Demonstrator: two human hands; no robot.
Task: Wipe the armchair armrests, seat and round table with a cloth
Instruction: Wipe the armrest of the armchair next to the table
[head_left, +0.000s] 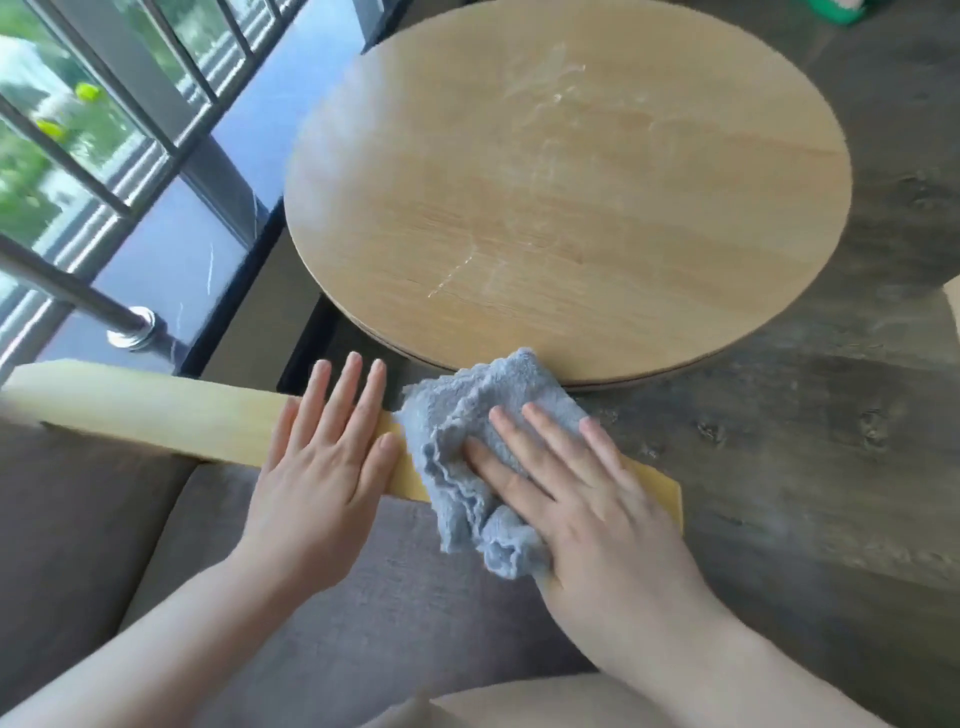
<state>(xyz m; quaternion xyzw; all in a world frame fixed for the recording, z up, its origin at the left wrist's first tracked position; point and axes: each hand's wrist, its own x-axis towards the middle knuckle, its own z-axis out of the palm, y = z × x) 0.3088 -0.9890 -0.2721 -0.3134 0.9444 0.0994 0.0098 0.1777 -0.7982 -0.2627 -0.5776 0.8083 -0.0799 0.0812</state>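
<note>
A pale wooden armrest of the armchair runs from the left edge toward the lower right. My left hand lies flat on it, fingers spread, holding nothing. Just to its right, my right hand presses a crumpled grey-blue cloth onto the armrest near its front end. The grey fabric seat lies below the armrest. Beyond the armrest stands the round wooden table, with faint whitish streaks on its top. The cloth's upper corner overlaps the table's near rim in the view.
A window with dark metal bars and a steel rail fills the left side, above a dark sill. Grey wood-look floor spreads to the right of the table. Something green shows at the top right edge.
</note>
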